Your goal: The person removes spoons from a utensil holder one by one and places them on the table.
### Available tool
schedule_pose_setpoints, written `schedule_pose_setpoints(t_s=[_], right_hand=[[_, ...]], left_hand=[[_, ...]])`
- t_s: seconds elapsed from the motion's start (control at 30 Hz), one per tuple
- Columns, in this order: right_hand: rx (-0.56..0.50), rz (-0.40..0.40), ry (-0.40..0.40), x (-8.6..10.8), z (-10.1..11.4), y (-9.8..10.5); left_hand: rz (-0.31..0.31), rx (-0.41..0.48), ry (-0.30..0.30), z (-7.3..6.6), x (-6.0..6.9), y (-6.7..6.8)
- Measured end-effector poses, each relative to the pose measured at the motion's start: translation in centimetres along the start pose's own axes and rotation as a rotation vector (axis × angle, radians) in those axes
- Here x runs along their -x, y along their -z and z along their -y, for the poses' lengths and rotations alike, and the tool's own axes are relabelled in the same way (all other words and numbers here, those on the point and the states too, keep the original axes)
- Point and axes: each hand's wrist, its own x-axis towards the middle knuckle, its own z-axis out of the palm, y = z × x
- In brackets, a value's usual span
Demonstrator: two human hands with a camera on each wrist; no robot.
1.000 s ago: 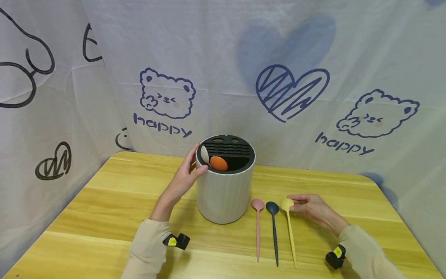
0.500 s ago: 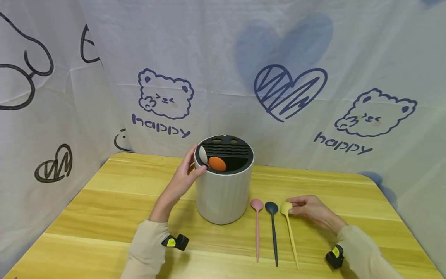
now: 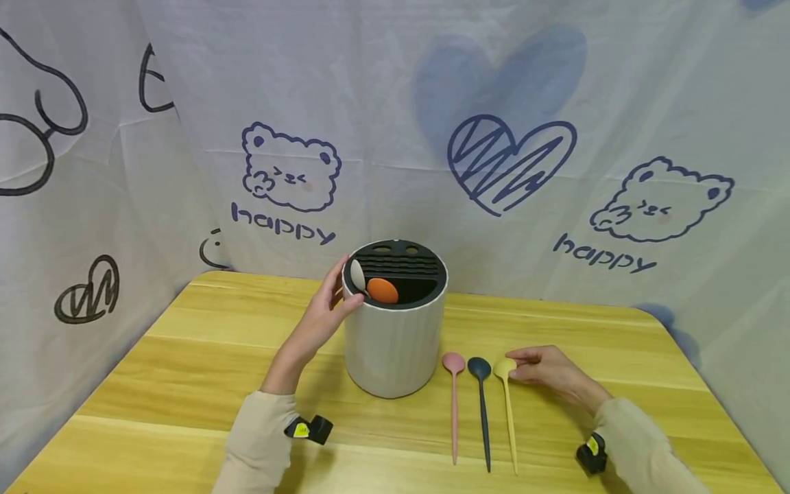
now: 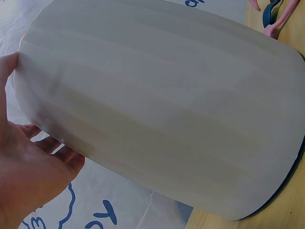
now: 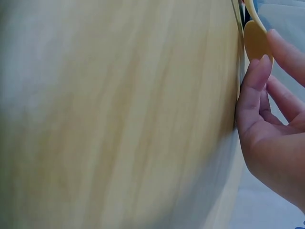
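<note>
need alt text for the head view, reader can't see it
A person's right hand pinches the head of a yellow spoon, next to a dark blue spoon and a pink spoon on a wooden table. Their left hand grips a black-topped white holder with a beige spoon and an orange spoon inside.

Orange spoon [image 3: 382, 290], handle hidden
The holder [image 3: 393, 353] covers it from me; right wrist view's top edge cuts the yellow spoon [image 5: 256, 42].
</note>
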Motion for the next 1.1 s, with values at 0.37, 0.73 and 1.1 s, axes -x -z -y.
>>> schedule_pose_setpoints(t_s=[0.37,0.73,1.1], right_hand=[[0.045,0.008,0.022,-0.02,0.11,0.03],[0.087,-0.02,0.02,-0.24,0.31,-0.13],[0.057,-0.031,0.043,-0.12,0.14,-0.24]], left_hand=[[0.002,0.003,-0.001,-0.13,0.07,0.06],[-0.006,-0.007,-0.012,0.13,-0.11,0.13],[-0.002,-0.008,0.003,0.09,0.01,0.04]])
